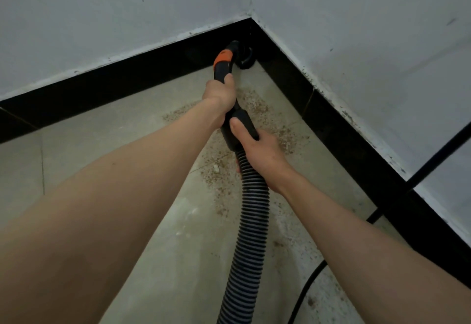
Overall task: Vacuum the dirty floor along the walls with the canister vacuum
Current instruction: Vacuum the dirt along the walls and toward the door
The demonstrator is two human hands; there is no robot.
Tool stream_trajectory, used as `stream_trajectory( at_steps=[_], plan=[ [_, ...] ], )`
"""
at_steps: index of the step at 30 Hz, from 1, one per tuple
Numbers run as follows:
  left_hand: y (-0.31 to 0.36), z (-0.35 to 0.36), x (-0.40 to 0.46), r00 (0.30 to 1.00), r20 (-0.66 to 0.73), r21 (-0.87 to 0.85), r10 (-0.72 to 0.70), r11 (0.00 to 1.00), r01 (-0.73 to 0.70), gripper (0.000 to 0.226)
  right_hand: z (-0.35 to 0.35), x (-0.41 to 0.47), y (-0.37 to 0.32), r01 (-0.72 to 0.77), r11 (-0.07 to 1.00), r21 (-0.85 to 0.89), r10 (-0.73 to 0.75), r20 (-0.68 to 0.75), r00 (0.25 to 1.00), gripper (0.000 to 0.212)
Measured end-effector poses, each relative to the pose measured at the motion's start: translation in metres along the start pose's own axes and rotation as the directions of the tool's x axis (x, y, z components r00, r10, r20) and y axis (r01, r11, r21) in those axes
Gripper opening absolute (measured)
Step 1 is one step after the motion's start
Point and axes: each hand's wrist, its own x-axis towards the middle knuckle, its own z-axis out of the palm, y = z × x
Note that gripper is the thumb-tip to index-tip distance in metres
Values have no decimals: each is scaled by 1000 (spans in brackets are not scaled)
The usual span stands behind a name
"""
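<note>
The walls [127, 18] meet at a corner; the floor [102, 165] there is strewn with grit [254, 109]. The nozzle [243, 56] sits in that corner against the skirting [331, 120]. Best to draw it slowly back through the grit, held low. The left hand [220, 92] grips the handle [223, 66]; the right hand [257, 150] clamps the hose [252, 209] cuff.

Both arms outstretched — left hand [220, 93] and right hand [257, 149] gripping, fingers curled.

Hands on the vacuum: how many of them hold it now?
2. The left hand grips the curved handle near the orange collar; the right hand grips lower, where the handle meets the ribbed hose.
</note>
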Motion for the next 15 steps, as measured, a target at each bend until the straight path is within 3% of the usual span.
stream_trajectory(
  at_steps=[8,15],
  plan=[
    [-27,-24,-24,990,-117,-103,-85,992,73,39,7,-18,5,37,989,-140,-20,122,992,39],
    [-52,-83,-44,951,-220,-187,-218,966,178,51,39,-47,-5,63,962,-266,17,287,958,43]
  ],
)
